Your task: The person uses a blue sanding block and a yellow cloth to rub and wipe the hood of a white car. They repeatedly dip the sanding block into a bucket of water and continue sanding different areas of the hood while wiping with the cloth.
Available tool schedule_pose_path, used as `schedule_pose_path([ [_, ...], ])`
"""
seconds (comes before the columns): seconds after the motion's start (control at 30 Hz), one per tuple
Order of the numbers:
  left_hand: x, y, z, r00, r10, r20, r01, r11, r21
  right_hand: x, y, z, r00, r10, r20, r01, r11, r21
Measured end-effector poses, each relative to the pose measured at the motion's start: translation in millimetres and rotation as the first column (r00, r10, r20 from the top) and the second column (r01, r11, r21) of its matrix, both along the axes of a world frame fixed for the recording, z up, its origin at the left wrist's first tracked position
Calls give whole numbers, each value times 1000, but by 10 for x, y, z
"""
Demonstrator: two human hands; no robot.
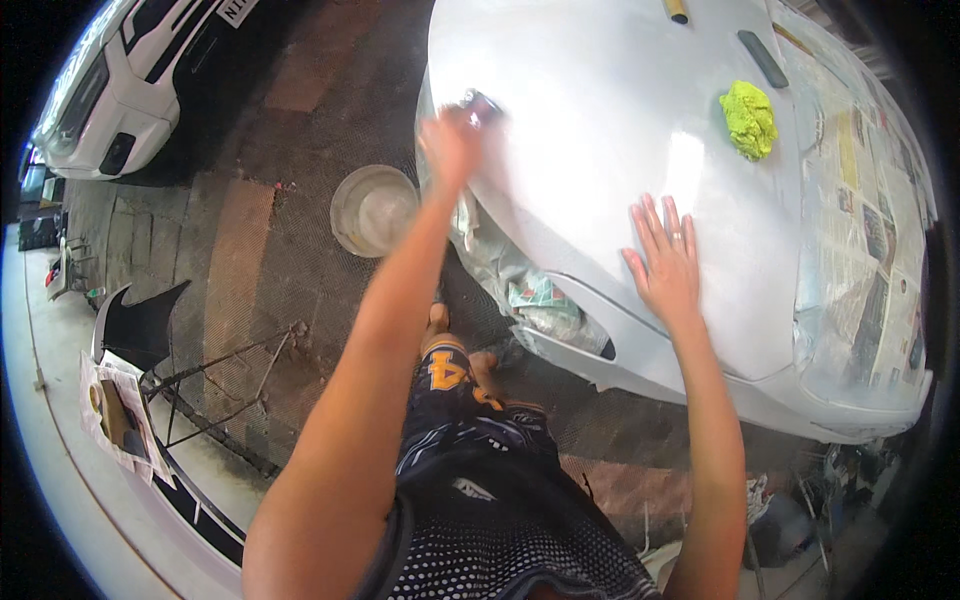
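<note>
A car hood [580, 120] in pale grey-white spreads out in front of me. My left hand [452, 148], blurred by motion, is closed around a small dark block [483, 108] at the hood's left edge. Blur hides exactly what kind of block it is. Flat on the hood's near part rests my right hand [665, 262], fingers stretched and holding nothing, a ring on one finger. Beyond it lies a crumpled yellow-green cloth [748, 120]. A long dark grey block [762, 58] sits farther up, near a yellow tube-like piece [677, 10] with a dark end.
Newspaper and plastic sheeting [865, 220] cover the windshield at right. A round bucket [375, 210] stands on the floor left of the hood. Another white car [120, 100] is at the far left. Below it, a thin metal stand [215, 375] is near paper-covered parts [122, 415].
</note>
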State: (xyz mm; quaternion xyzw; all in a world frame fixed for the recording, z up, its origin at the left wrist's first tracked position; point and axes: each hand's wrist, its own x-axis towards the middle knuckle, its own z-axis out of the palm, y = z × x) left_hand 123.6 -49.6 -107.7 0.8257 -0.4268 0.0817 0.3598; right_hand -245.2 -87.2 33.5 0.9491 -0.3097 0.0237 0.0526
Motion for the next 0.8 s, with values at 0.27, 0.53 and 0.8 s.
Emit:
schedule_pose_path([
  [0.27,-760,386,309,877,-478,46,480,870,-108,290,-278,-25,995,69,-66,-63,994,87],
  [0.53,741,-951,110,941,-188,-282,192,981,-14,537,-332,87,992,73,-101,-58,987,147],
  [0.8,1120,-1336,242,982,-171,-75,171,985,-4,512,-330,115,996,20,-91,-3,982,187],
])
